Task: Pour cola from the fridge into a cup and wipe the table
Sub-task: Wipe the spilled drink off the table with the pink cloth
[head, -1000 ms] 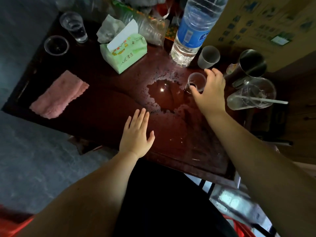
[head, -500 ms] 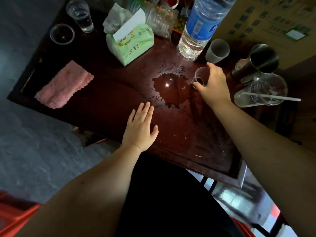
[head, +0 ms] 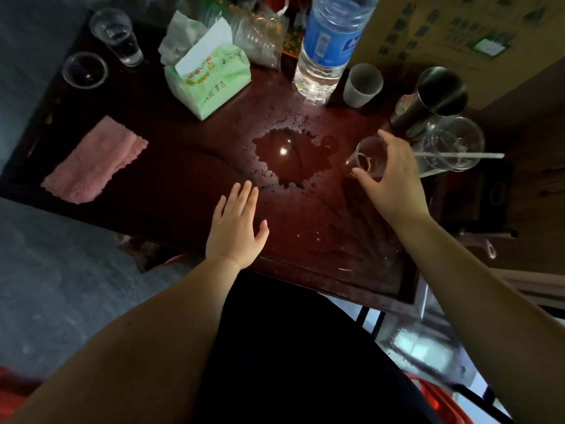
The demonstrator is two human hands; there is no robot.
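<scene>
Clear cup (head: 365, 159) in right hand (head: 394, 182)

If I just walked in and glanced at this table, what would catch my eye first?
The dark puddle shining mid-table, beyond the flat left hand. To its right, the right hand grips a small clear cup, tilted. A pink cloth lies unused at the far left.

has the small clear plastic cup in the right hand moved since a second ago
Yes. The small clear plastic cup has come toward the person, away from the large water bottle.
</scene>
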